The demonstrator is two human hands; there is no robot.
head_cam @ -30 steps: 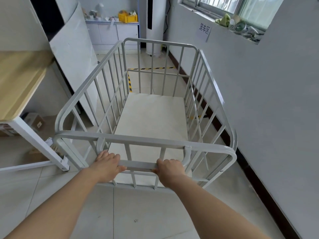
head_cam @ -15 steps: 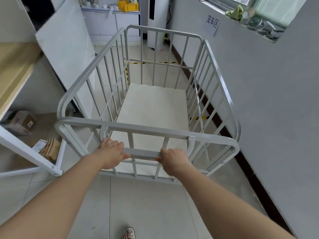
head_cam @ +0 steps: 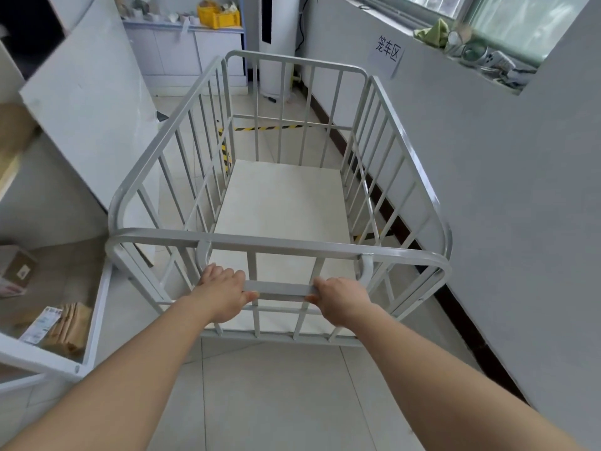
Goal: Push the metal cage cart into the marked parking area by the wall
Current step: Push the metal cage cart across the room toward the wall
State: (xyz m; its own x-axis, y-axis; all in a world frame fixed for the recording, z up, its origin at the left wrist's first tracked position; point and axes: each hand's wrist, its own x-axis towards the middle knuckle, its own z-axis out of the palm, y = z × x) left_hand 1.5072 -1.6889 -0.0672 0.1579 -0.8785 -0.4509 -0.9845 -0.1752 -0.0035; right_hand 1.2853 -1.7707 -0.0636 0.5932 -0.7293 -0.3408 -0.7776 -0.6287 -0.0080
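Cardboard packets [head_cam: 66,327] lie on the low shelf of a white-framed bench [head_cam: 97,323] at the left edge of the floor, with a small box [head_cam: 18,268] farther back on the same shelf and a white board [head_cam: 87,105] leaning upright behind. Just right of the bench stands the metal cage cart [head_cam: 279,203], its barred sides grey-white and its pale deck bare; it points away from the person, along the wall. Both bare arms reach forward to the flat handle bar [head_cam: 281,289] at the cart's near end, below the top rail. The left hand [head_cam: 224,296] is wrapped around the bar's left end, fingers over the top and thumb beneath; the right hand [head_cam: 340,299] is closed around its right end the same way. Yellow-and-black floor tape [head_cam: 270,127] shows through the far bars, marking a corner on the tiles ahead, with another short piece [head_cam: 366,236] visible through the cart's right side near the dark skirting. The cart's right side runs near the grey wall [head_cam: 487,206], not touching it. A paper sign [head_cam: 387,56] hangs on that wall beyond the cart's far right corner, below a cluttered windowsill [head_cam: 481,56].
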